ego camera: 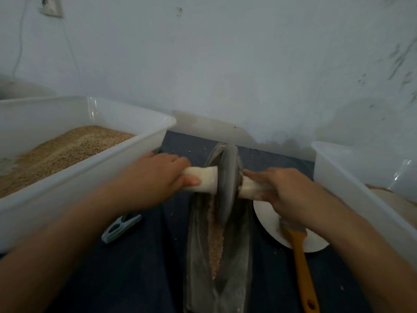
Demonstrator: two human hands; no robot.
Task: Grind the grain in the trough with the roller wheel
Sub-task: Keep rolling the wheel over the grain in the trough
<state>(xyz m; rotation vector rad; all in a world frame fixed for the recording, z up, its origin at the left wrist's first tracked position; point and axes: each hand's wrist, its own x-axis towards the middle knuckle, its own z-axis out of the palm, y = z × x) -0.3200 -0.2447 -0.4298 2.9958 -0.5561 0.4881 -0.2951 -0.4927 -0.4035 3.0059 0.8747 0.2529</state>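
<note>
Both forearms reaching in, left hand (158, 177) and right hand (282, 190) curled round roller wheel (228, 184) handles, wheel standing in grain-filled trough (216, 240)

Grey roller wheel (228, 184) upright in trough (198, 256) (pinkish grain (215, 242) inside)

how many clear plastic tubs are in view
2: one translucent white plastic tub holding brown grain on the left, and another translucent white plastic tub at the right edge, partly cut off. More may lie outside the frame.
</note>
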